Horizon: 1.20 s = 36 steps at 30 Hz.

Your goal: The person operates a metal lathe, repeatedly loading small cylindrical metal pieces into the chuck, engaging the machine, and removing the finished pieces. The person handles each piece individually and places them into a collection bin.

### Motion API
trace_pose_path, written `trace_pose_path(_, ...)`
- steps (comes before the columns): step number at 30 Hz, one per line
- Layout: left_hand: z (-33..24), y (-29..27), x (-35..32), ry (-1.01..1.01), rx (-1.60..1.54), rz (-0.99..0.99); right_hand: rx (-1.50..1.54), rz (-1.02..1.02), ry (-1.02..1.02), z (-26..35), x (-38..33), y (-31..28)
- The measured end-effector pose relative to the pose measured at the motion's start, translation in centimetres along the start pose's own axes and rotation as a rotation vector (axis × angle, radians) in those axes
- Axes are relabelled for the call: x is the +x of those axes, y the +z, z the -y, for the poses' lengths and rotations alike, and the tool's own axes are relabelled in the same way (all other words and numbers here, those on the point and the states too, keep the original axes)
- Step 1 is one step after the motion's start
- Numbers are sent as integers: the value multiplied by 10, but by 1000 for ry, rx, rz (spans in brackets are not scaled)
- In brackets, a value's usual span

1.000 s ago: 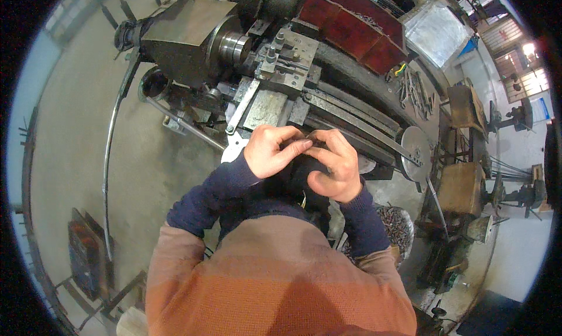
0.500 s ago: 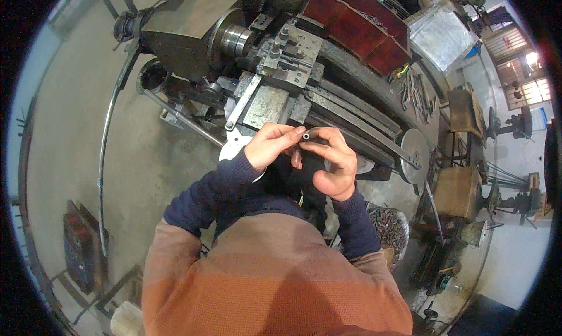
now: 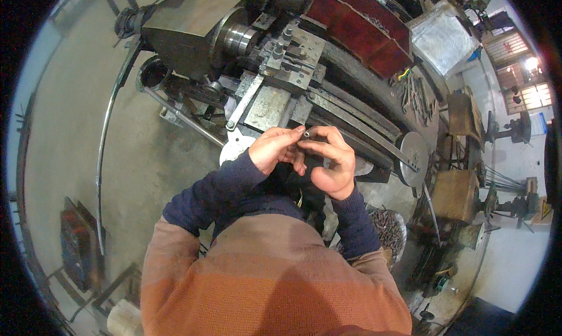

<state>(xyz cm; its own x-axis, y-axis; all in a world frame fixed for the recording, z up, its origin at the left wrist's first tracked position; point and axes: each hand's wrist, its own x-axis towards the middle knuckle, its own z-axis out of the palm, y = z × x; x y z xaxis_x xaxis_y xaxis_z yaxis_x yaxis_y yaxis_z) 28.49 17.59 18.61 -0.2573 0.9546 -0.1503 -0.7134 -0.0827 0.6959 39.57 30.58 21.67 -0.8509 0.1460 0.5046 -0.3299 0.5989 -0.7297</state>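
Note:
In front of my body, over the near edge of a lathe, my two hands meet around a small ring-ended metal sleeve (image 3: 307, 134). My left hand (image 3: 271, 149) pinches at it with thumb and forefinger, the other fingers curled below. From the other side, my right hand (image 3: 335, 160) holds it between bent fingers, its thumb turned toward me. Only the sleeve's round end with a dark hole shows; fingers hide its length. Just beyond the hands lies the lathe's carriage (image 3: 266, 109), with the tool post (image 3: 295, 58) farther back.
The lathe's headstock (image 3: 190, 28) and spindle nose (image 3: 241, 40) stand at the far left. Behind the bed is a red metal tray (image 3: 360, 31), with wrenches (image 3: 417, 99) right of it. A round disc (image 3: 413, 158) sits at the right; a container of small metal parts (image 3: 387, 230) stands beside my right arm.
My left hand has shifted slightly right and its lower fingers have moved around the sleeve. The sleeve's end has tilted a little. The view has turned slightly.

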Motion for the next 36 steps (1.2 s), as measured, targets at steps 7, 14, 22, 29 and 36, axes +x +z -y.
trace_pose_path(7, -18, 6, -12, 303, 757, -306, -263, 81, -164, 7, 13, 8)
trace_pose_path(14, -53, -15, -24, 421, 1265, -263, -206, 331, -185, 12, 48, 11)
trace_pose_path(22, -136, -99, -134, 557, 1525, -779, -600, 293, -394, -26, 153, 32)
trace_pose_path(29, -143, -194, -301, 309, 1864, -1440, -1055, 546, -21, -53, 217, 69)
trace_pose_path(36, -101, -213, -325, 116, 1525, -1385, -986, 626, 37, -71, 227, 75)
